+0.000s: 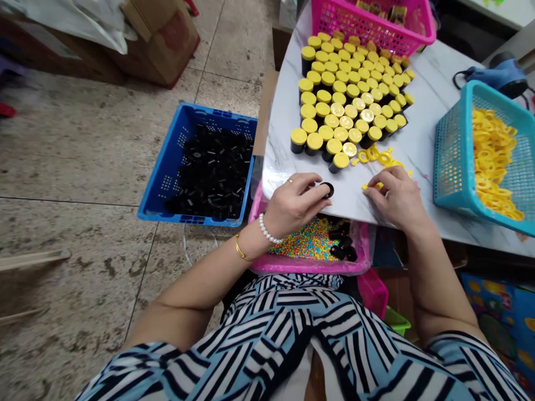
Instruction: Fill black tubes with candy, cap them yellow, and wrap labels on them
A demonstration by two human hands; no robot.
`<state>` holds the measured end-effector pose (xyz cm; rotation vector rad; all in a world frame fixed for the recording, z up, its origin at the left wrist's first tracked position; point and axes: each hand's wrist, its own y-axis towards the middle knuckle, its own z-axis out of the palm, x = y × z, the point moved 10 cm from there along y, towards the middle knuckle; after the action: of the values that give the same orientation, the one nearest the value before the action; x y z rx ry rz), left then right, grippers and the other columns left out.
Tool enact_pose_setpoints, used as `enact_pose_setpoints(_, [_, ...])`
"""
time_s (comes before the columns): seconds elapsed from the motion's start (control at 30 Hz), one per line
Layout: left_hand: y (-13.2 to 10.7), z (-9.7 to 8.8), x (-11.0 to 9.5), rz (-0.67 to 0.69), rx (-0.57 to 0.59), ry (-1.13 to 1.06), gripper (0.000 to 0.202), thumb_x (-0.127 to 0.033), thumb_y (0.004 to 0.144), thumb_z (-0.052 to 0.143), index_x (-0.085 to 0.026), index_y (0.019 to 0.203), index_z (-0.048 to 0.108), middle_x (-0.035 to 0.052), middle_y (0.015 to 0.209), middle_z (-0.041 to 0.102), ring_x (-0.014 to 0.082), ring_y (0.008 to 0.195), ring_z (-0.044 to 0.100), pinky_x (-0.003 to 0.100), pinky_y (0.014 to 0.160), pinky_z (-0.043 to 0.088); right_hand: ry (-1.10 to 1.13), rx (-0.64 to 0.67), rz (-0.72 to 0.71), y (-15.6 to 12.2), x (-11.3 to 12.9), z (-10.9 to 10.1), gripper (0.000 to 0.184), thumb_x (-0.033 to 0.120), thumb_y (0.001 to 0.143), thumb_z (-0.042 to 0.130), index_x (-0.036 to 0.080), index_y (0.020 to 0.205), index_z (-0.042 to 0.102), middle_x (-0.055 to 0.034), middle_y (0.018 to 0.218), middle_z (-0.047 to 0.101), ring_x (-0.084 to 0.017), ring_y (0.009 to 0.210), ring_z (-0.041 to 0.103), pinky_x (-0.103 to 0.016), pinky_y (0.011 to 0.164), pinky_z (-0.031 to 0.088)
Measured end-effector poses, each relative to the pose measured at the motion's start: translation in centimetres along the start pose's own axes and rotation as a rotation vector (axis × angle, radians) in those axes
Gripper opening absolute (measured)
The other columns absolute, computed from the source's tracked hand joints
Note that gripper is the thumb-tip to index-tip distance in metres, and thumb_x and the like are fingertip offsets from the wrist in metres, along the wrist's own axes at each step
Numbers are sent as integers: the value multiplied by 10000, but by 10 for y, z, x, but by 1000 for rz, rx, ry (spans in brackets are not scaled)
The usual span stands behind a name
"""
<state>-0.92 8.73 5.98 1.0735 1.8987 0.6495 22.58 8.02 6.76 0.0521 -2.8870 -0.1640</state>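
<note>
My left hand (295, 201) is closed round a small black tube (327, 190) at the near edge of the marble table (422, 139). My right hand (395, 195) lies beside it, fingers pinched on a yellow ring lid (376, 186). More loose yellow ring lids (378, 156) lie just beyond my right hand. Many black tubes with yellow caps (346, 94) stand in rows further back. Below the table edge, a pink tub (305, 264) holds tiny coloured beads (307, 242) and a few black tubes.
A blue crate (167, 172) full of black tubes sits on the floor to the left. A teal basket (453, 150) of yellow rings stands at the right, a pink basket (368, 25) at the back. A blue tool (499, 75) lies behind the teal basket.
</note>
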Motion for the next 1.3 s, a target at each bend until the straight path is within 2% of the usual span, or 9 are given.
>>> enact_pose_setpoints(0.13, [2, 4, -3, 30, 66, -125, 234, -274, 1005, 658, -198, 1225, 670, 109, 1146, 760, 199, 1026, 733, 349, 866, 629, -8, 141, -25, -2, -2, 0, 316, 271, 853, 702, 194, 1158, 732, -100, 1108, 698, -171, 745, 644, -361, 792, 540])
enact_pose_setpoints(0.3, [6, 5, -7, 49, 64, -159, 211, -334, 996, 681, -196, 1155, 685, 123, 1211, 750, 193, 1008, 739, 337, 861, 633, -34, 203, 192, -7, -34, 1, 189, 324, 776, 779, 194, 910, 752, -30, 748, 721, -173, 632, 612, -309, 620, 451])
enact_pose_setpoints(0.47, [0, 1, -8, 63, -61, -12, 221, -406, 978, 702, -235, 1118, 686, 111, 1185, 726, 178, 893, 696, 325, 758, 611, 472, 272, 409, -21, -46, 14, 318, 492, 816, 768, 202, 774, 642, 29, 532, 602, -112, 431, 486, -230, 421, 313])
enact_pose_setpoints(0.57, [-4, 3, -12, 91, -87, 1, 221, -377, 989, 692, -237, 1158, 663, 102, 1181, 734, 195, 963, 707, 332, 778, 622, 975, 208, 480, -22, -25, 25, 333, 496, 837, 764, 239, 956, 589, 80, 573, 592, -69, 323, 358, -205, 319, 218])
enact_pose_setpoints(0.7, [-4, 2, -16, 94, -120, -9, 200, -336, 999, 687, -208, 1152, 666, 100, 1184, 751, 199, 1022, 731, 342, 832, 655, 1294, 213, 384, -14, 28, 42, 497, 472, 773, 848, 258, 1151, 607, 65, 753, 666, -51, 349, 416, -200, 285, 294])
enact_pose_setpoints(0.83, [-2, -3, -21, 105, -148, -29, 189, -291, 1001, 688, -166, 1141, 671, 100, 1129, 777, 190, 1014, 759, 330, 872, 676, 1309, 167, 363, -8, 56, 58, 317, 451, 825, 829, 233, 967, 650, 95, 539, 565, -51, 341, 408, -174, 315, 276])
enact_pose_setpoints(1.03, [-4, -3, -17, 54, -112, -26, 313, -285, 1032, 640, -158, 1317, 611, 113, 1183, 779, 182, 1094, 762, 307, 914, 678, 1190, -34, 391, -5, 67, 57, 315, 486, 883, 794, 244, 869, 593, 90, 509, 580, -63, 345, 446, -188, 337, 314])
enact_pose_setpoints(1.17, [-9, -2, -14, 39, -95, 19, 336, -301, 1024, 647, -178, 1335, 616, 147, 1298, 729, 200, 1153, 741, 314, 898, 688, 1164, -56, 382, -3, 75, 55, 321, 491, 891, 788, 261, 851, 568, 108, 468, 529, -70, 312, 428, -197, 306, 317])
enact_pose_setpoints(1.3, [-13, 5, -1, -76, -12, -81, 262, -315, 1045, 602, -218, 1286, 637, 126, 1390, 657, 147, 1024, 756, 253, 782, 686, 1163, 15, 381, -5, 75, 57, 303, 500, 921, 753, 266, 877, 566, 114, 453, 521, -66, 298, 414, -191, 297, 289])
